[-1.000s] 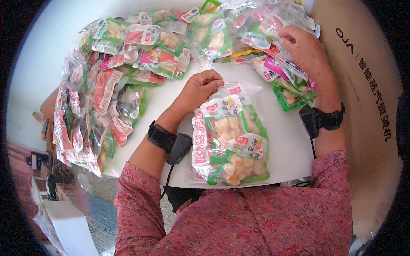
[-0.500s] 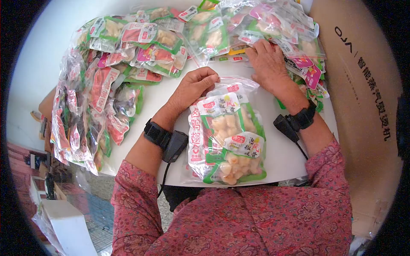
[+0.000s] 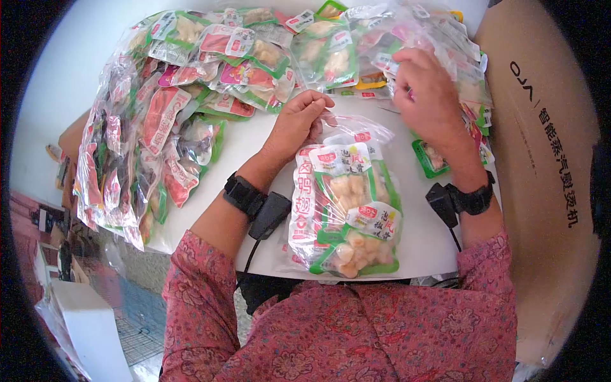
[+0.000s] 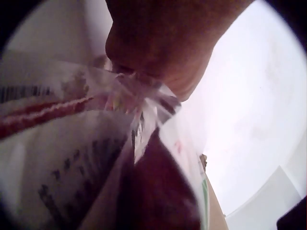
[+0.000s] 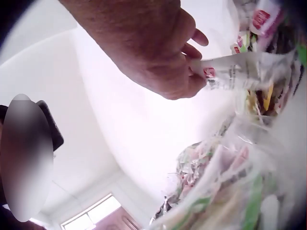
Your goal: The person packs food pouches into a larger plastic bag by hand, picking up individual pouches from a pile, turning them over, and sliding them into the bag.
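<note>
Bag (image 3: 347, 127) of clear film, filled with food packets (image 3: 359, 248), lies on the white surface (image 3: 417, 223) just below and to the right of the left fingers (image 3: 312, 100). Those fingers are curled and pinch its upper left corner, with the loose neck of film stretching rightward from them. As a judgement, the filled part should feel moderately heavy and lumpy, soft to the squeeze, whereas the film above should be limp, slick and quick to crease. Lifting by that corner alone would probably let the contents sag away from the fingers, so a hold across the full neck, or a palm under the packets, looks safer; little seems fragile, though a hard tug might split the film. The right fingers (image 5: 200, 37) pinch one end of a white packet (image 5: 230, 72), which stretches out beyond them; it looks thin and bendy, likely best taken by its flat sealed edge. From the head, the right hand is blurred above the heap (image 3: 251, 70) and its grip cannot be made out; the right wrist view settles that. Only the head view takes in the whole filled bag below the left fingers. The left wrist view instead shows a red strip (image 4: 48, 110) running along the film and a barcode (image 4: 26, 92) near those fingers, though their tips are hidden there.
</note>
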A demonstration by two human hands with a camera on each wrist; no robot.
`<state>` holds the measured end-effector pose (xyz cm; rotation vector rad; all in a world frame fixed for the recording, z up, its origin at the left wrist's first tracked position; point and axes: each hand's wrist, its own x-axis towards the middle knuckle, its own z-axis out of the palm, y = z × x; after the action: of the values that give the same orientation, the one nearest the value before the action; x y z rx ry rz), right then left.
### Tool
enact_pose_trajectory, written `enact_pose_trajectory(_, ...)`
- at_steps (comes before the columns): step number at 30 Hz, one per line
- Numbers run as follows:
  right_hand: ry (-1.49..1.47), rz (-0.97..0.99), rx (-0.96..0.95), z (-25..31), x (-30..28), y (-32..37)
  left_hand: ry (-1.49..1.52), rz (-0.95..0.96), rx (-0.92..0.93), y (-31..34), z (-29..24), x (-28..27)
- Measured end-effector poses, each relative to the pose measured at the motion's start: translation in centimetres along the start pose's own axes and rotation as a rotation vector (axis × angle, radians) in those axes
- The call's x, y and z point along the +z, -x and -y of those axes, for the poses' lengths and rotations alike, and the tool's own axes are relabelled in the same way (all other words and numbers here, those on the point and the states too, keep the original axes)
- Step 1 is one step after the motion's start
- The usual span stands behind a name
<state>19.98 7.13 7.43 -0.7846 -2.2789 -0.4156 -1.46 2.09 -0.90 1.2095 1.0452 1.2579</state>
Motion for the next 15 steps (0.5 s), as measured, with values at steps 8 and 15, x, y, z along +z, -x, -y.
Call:
enact_pose_trajectory(8,-0.836,-0.025,0.379,-2.9,-0.5,-0.3,-0.024,0.102,0.082,0.4,-0.9,1.1)
enact_pose_trajectory(15,-1.190,-0.060,0.574,-2.3,2.5,0.2,0.333,0.171,-0.072,0.6,-0.9,1.2)
